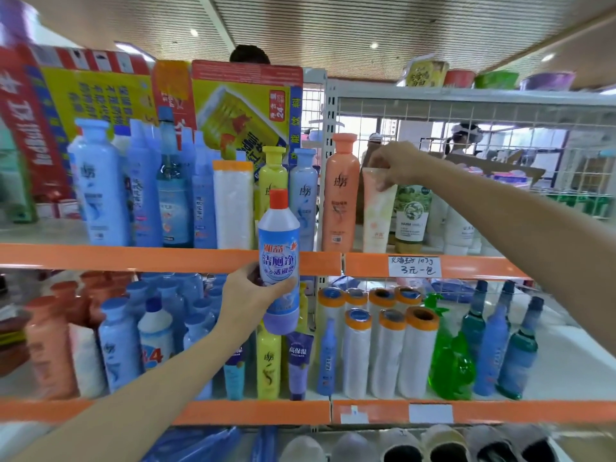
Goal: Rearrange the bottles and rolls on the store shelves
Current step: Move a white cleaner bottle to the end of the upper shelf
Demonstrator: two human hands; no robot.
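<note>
Shelving unit (pixel 166 258), orange-edged, two stocked tiers; fills the view.
Yellow carton (pixel 240 108), printed, at 12 o'clock behind the upper tier's bottles.
Upper tier, 9 to 11 o'clock: pale blue bottles (pixel 100 181), one white roll with orange end (pixel 233 201), a yellow bottle (pixel 272 175).
Upper tier, 1 o'clock: peach bottle (pixel 343 195), upright, just left of cream tube.
Lower tier, 5 o'clock: white rolls with orange rims (pixel 386 348), standing grouped; green spray bottle (pixel 450 361) at their right.
Cleaner bottle (pixel 280 255), white and blue, red cap, upright at centre, held in front of the upper shelf edge.
Left hand (pixel 250 291): wrapped around the cleaner bottle's lower half.
Cream tube (pixel 378 208): upright on the upper tier, 1 o'clock.
Right hand (pixel 396 165): fingers pinched on the cream tube's top end.
Handwritten price tag (pixel 415 265): on the shelf edge below the tube.
</note>
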